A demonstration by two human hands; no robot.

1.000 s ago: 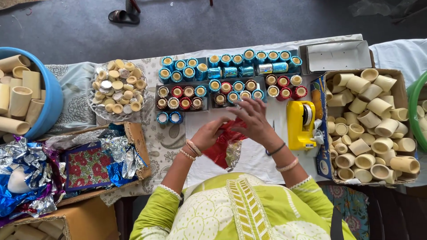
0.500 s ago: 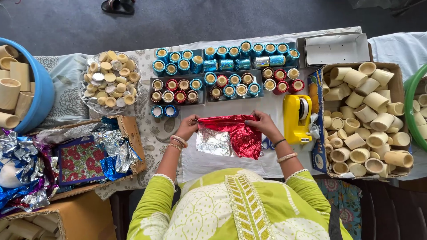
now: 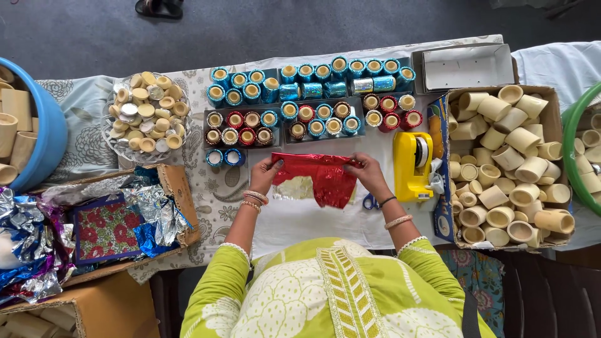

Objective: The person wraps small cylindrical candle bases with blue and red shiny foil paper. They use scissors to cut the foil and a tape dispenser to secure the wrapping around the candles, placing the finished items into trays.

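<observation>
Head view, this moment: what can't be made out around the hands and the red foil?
- Red foil sheet: what lies under it is covered.
- Left hand and right hand: fingertips hidden behind the foil's top edge.
- Blue scissors: mostly hidden by the right wrist.
- Blue tub: cut off by the left edge.

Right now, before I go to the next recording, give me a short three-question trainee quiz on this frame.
1. True or false: both hands, left hand and right hand, hold the red foil sheet.
2. Which thing lies just right of the right hand? A) yellow tape dispenser B) blue tub C) clear plate
3. Fill in: the cardboard box on the right holds plain cream ____.

Key: 1 true; 2 A; 3 tubes.
</observation>
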